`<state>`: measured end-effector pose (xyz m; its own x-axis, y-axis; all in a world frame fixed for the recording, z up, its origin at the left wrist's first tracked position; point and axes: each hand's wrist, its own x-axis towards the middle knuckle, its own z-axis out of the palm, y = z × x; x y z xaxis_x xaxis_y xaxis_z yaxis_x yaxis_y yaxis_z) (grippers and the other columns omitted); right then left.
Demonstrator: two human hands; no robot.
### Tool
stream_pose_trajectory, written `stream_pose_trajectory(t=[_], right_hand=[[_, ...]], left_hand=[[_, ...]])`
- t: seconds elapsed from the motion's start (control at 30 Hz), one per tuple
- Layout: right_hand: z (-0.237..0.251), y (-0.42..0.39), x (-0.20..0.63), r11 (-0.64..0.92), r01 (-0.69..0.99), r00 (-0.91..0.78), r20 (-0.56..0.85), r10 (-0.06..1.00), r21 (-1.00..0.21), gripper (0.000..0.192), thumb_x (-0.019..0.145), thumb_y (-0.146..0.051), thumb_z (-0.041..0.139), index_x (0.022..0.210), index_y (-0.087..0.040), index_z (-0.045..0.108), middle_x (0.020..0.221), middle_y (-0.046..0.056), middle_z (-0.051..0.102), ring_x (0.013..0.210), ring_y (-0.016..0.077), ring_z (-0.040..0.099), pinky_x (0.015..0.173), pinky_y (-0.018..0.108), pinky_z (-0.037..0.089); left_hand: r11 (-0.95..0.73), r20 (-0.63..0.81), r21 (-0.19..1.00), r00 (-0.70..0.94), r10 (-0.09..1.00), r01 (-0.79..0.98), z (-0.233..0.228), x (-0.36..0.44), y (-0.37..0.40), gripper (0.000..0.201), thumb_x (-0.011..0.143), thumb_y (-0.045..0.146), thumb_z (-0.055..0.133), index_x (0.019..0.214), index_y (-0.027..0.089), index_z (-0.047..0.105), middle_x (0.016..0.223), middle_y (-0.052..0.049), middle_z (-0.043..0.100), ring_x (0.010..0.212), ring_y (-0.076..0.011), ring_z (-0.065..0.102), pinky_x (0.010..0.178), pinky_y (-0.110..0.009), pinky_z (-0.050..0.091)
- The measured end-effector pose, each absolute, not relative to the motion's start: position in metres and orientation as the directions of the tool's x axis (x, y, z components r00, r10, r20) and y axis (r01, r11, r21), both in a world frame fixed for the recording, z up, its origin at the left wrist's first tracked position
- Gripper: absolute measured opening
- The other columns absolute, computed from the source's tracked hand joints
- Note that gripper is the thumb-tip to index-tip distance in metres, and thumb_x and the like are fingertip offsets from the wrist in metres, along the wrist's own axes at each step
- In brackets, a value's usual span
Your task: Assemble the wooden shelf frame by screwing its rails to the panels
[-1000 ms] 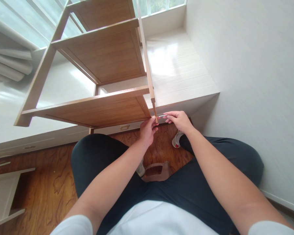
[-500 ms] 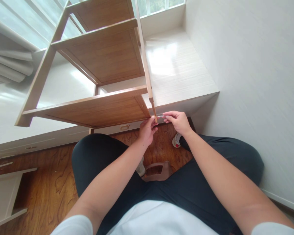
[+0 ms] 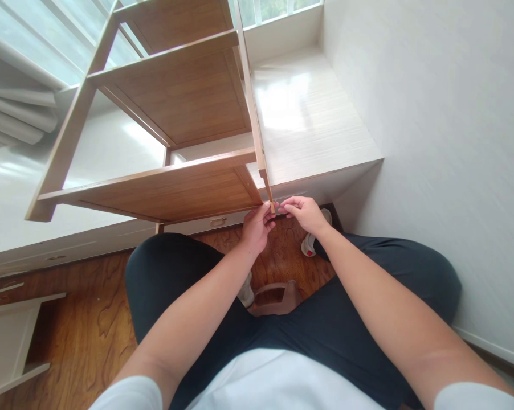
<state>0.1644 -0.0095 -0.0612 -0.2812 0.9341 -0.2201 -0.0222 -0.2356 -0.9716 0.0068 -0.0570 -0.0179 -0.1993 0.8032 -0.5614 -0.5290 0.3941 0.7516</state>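
A wooden shelf unit [image 3: 171, 188] with several tiers leans in front of me over a white ledge. My left hand [image 3: 257, 226] grips the lower end of its right-hand post [image 3: 267, 188], thumb and fingers around the wood where the lowest tier meets it. On the post's outer side, my right hand [image 3: 304, 213] is pinched close to that same end. Its fingertips hold a thin metal rod, mostly hidden now, and I cannot make out its exact kind.
A pale wall [image 3: 436, 142] rises close on my right. Between my legs on the wood floor [image 3: 94, 324] is a brown plastic stool [image 3: 278, 299]. A pale panel with rails [image 3: 13, 341] lies at the lower left. A grey curtain [image 3: 17, 102] hangs at the upper left.
My right hand has moved slightly left, closer to the post, and less of the thin metal rod shows. The left hand keeps its grip on the post.
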Motion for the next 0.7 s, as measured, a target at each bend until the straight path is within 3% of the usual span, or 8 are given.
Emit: stream_pose_trajectory(t=[0.43,0.7], right_hand=[[-0.058,-0.001,0.17,-0.287,0.167,-0.234,-0.321,0.918,-0.943,0.01,0.089,-0.022,0.071,0.09,-0.016,0.078,0.084,0.007,0.082,0.071,0.0151,0.072,0.06,0.023,0.054],[-0.048,-0.004,0.166,-0.244,0.052,-0.314,-0.248,0.917,-0.968,0.029,0.091,-0.039,0.069,0.105,-0.014,0.078,0.074,0.004,0.076,0.063,0.0131,0.066,0.058,0.023,0.053]], left_hand=[[0.427,-0.599,0.69,-0.128,0.791,-0.584,-0.023,0.006,-0.056,0.031,0.073,0.041,0.086,0.092,0.02,0.074,0.108,-0.007,0.081,0.076,-0.0115,0.064,0.063,-0.023,0.046],[0.465,-0.617,0.681,-0.102,0.78,-0.565,-0.021,0.002,-0.059,0.036,0.07,0.044,0.089,0.095,0.022,0.075,0.108,-0.005,0.08,0.079,-0.0124,0.064,0.064,-0.023,0.045]])
